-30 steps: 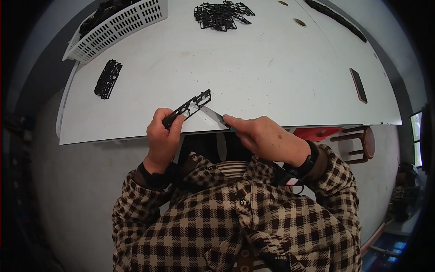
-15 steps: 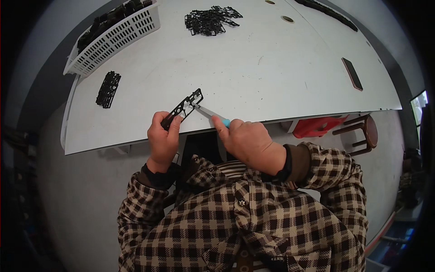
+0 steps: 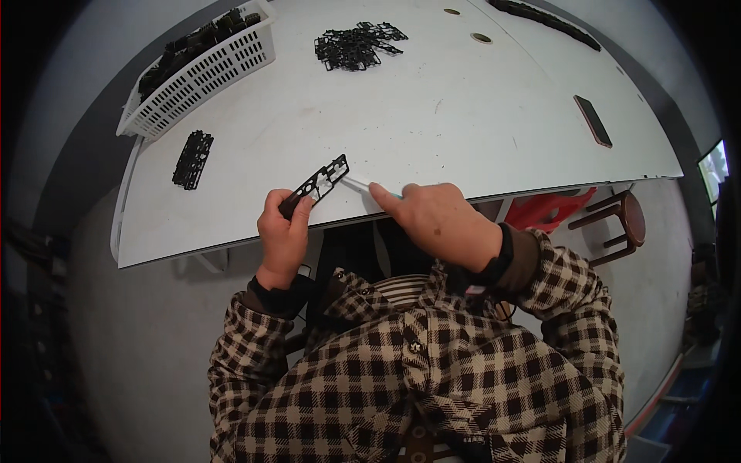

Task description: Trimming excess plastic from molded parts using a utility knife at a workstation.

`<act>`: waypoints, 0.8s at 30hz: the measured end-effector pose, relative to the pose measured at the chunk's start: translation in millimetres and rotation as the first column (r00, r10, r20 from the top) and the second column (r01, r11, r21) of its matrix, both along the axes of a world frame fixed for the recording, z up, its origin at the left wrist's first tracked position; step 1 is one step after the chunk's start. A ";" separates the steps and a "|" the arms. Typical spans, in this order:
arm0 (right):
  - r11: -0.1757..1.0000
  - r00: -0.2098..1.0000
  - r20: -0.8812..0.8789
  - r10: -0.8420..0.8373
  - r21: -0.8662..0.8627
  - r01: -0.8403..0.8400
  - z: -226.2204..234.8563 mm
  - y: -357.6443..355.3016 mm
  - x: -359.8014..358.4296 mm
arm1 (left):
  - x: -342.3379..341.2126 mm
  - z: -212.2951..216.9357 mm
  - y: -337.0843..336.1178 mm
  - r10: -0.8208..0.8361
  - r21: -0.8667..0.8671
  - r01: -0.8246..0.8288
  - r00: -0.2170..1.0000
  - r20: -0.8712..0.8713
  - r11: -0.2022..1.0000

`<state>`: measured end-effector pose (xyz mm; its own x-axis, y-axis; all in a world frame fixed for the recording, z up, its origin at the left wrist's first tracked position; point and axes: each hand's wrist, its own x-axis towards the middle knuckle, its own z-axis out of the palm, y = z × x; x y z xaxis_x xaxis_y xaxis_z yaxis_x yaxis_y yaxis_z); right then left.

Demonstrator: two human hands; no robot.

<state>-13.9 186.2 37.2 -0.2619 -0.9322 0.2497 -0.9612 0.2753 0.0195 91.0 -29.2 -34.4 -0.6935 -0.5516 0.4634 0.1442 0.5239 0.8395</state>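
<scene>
From the head view, the left hand (image 3: 284,231) grips a flat black plastic frame with cut-outs (image 3: 318,184) by its lower end, tilted above the white desk's (image 3: 463,116) near edge so the right hand (image 3: 440,220), closed around a thin pale blade-like tool (image 3: 356,184), can reach its edge. A white slotted plastic basket (image 3: 202,71) at the far left corner holds more black parts.
</scene>
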 end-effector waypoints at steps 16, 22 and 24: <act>0.692 0.945 0.243 0.218 -0.721 0.026 32.1 19.2 43.2 | 49.4 84.2 71.2 -0.286 0.283 0.352 0.925 -0.251 0.892; 0.719 0.950 0.168 0.264 -0.690 -0.078 33.3 22.6 41.7 | 59.2 93.8 86.4 -0.256 0.306 0.319 0.939 -0.231 0.897; 0.727 0.951 0.070 0.301 -0.662 -0.181 32.6 18.3 39.7 | 62.1 95.1 88.4 -0.193 0.321 0.264 0.952 -0.237 0.909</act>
